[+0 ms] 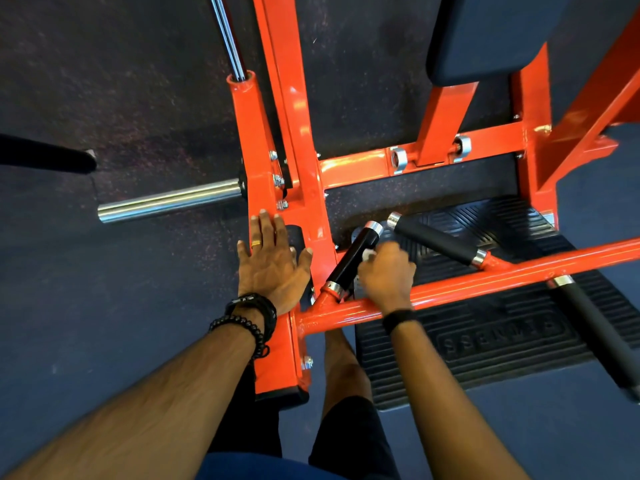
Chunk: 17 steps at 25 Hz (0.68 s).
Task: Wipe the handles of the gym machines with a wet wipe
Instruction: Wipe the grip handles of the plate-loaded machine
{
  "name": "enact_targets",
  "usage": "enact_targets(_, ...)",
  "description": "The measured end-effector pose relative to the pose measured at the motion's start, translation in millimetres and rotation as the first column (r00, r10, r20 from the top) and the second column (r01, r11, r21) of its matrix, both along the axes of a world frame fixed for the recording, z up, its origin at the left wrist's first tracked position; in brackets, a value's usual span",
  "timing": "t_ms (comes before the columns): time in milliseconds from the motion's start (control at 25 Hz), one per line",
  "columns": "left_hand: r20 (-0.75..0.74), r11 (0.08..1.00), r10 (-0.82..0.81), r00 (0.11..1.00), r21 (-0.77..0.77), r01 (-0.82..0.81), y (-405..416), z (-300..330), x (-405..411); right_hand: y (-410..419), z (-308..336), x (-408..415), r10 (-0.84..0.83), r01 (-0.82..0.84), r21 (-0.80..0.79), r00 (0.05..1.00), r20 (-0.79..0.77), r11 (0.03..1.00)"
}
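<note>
An orange gym machine fills the view. My left hand lies flat with spread fingers on its orange upright beam. My right hand grips a white wet wipe and holds it against the side of a short black handle with chrome end caps. A second black handle angles off to the right of it. A third, longer black handle points down at the right. All three branch from an orange crossbar.
A black ribbed rubber footplate lies under the crossbar. A chrome weight peg sticks out to the left. A dark padded seat sits at the top right. Another black bar end enters from the left. My legs stand on dark speckled floor.
</note>
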<state>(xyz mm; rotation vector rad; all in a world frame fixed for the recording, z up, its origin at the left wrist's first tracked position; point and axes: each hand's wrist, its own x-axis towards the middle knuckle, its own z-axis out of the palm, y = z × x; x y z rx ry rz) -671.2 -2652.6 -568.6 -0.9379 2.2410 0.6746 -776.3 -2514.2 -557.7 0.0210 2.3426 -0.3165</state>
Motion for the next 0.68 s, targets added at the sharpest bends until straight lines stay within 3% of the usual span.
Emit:
enact_targets(80,0.004,1.000,0.000,1.000,0.003,0.000,0,0,0,0,-18,-20,-0.369,0.388,-0.129,0.917,0.153,0.912)
enact_targets(120,0.008,1.000,-0.003,1.000,0.004,0.003,0,0,0,2,-22,-21,-0.449,0.487,-0.141,0.862,0.233,0.862)
enact_targets(240,0.010,1.000,-0.008,1.000,0.002,0.008,0,0,0,6,-3,-18,-0.375,0.479,-0.109,0.791,0.483,0.871)
enact_targets(320,0.010,1.000,-0.008,1.000,0.004,0.008,0,0,0,8,9,-30,-0.379,0.579,-0.104,0.647,0.661,0.808)
enact_targets(440,0.011,1.000,-0.003,1.000,0.001,0.003,0,-1,0,6,-10,-58,-0.602,0.866,-0.077,0.405,0.688,0.494)
enact_targets(480,0.010,1.000,-0.001,1.000,0.000,0.001,1,-1,0,2,-16,-59,-0.653,0.895,-0.079,0.378,0.656,0.439)
enact_targets(520,0.007,1.000,-0.001,1.000,-0.002,0.001,1,-1,0,-1,-21,-52,-0.676,0.905,-0.070,0.364,0.640,0.421)
enact_targets(680,0.014,1.000,-0.009,1.000,0.009,0.008,0,-1,0,5,-4,-19,-0.608,0.848,0.047,0.338,0.718,0.528)
